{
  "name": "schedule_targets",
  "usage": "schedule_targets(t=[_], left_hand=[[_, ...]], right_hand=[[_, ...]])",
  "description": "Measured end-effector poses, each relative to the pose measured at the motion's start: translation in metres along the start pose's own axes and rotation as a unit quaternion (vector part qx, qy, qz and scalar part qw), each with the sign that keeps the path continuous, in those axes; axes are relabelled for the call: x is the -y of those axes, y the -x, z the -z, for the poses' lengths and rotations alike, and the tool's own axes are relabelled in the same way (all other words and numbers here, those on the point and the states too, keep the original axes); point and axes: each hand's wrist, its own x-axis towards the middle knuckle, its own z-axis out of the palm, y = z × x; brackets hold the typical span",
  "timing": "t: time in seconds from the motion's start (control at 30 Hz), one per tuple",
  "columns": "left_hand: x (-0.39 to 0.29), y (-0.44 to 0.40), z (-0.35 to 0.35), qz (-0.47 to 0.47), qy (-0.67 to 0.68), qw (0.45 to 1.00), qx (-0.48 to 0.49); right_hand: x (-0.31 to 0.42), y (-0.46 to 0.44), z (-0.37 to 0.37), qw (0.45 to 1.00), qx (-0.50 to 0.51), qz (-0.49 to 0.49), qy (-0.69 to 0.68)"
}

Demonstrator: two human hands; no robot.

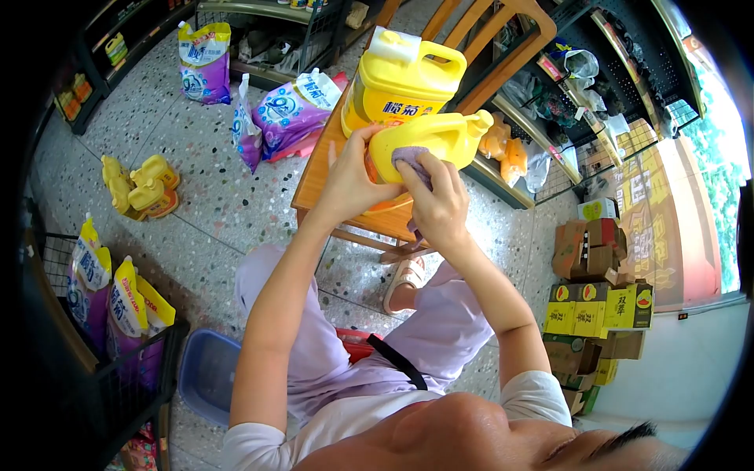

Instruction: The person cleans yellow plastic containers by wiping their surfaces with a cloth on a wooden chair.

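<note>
My left hand (352, 182) is wrapped round a yellow jug (440, 135), which lies tilted with its spout pointing right. A greyish-purple cloth (411, 156) is pinched in my right hand (440, 200) and pressed against the jug's side. Part of the cloth hangs below that hand. Just beyond stands a larger yellow jug (404, 85) with a handle and a white-covered cap, upright on the seat of a wooden chair (311, 187). The held jug is above the front of the seat; whether it touches the seat is hidden.
Purple detergent bags (292, 114) and several small yellow jugs (145, 188) stand on the speckled floor. A blue basin (206, 377) is at lower left, beside racked bags (127, 314). Stacked cartons (593, 310) are at right; shelves (542, 118) line the back.
</note>
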Motion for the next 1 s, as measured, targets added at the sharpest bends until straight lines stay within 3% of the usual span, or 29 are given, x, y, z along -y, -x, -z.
schedule_targets(t=[0.47, 0.73, 1.0], left_hand=[[-0.01, 0.003, 0.003, 0.004, -0.016, 1.0, -0.007], [0.0, 0.001, -0.001, 0.001, -0.001, 1.0, 0.002], [-0.006, 0.002, 0.001, -0.004, -0.028, 1.0, -0.01]], right_hand=[[-0.005, -0.011, 0.0, 0.999, -0.029, -0.01, 0.023], [0.005, -0.01, 0.004, 0.999, 0.012, 0.021, 0.036], [-0.012, -0.03, 0.009, 0.995, -0.037, -0.078, 0.059]])
